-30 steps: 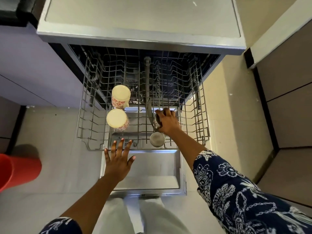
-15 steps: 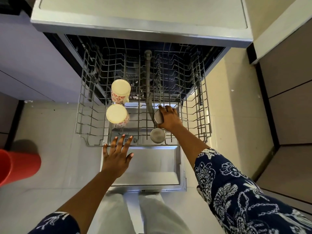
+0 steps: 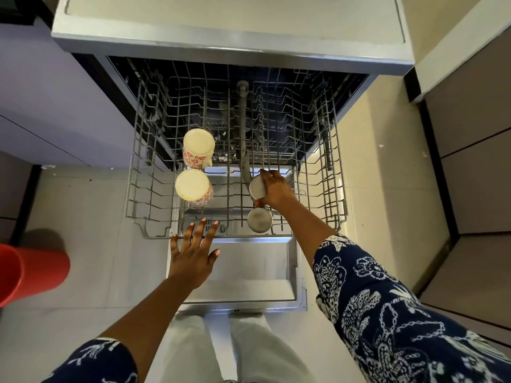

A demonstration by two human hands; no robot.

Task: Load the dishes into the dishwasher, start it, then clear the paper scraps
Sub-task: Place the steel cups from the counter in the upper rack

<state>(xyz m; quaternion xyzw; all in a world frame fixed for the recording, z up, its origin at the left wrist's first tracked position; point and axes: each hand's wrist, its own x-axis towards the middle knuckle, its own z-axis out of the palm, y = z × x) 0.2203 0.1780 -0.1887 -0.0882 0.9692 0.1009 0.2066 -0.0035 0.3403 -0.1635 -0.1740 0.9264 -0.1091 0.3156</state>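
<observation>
The dishwasher's wire rack [image 3: 143, 189] is pulled out over the open door [image 3: 249, 272]. Two cream mugs with red flower print stand upside down on its left side, one farther back [image 3: 198, 146] and one nearer [image 3: 193, 186]. A steel cup [image 3: 259, 219] sits upside down near the rack's front. Just behind it, my right hand [image 3: 276, 189] grips a second steel cup [image 3: 257, 187] in the rack. My left hand [image 3: 192, 255] hovers open at the rack's front edge, fingers spread, holding nothing.
A red bin [image 3: 30, 272] stands on the floor at the left. Grey cabinets [image 3: 41, 106] flank the dishwasher on the left, dark cabinet fronts [image 3: 470, 161] on the right. The counter top [image 3: 221, 20] runs above. My legs stand at the door's front edge.
My right hand has shifted slightly with the steel cup, which now shows more of its base. My left hand stays open near the rack's front.
</observation>
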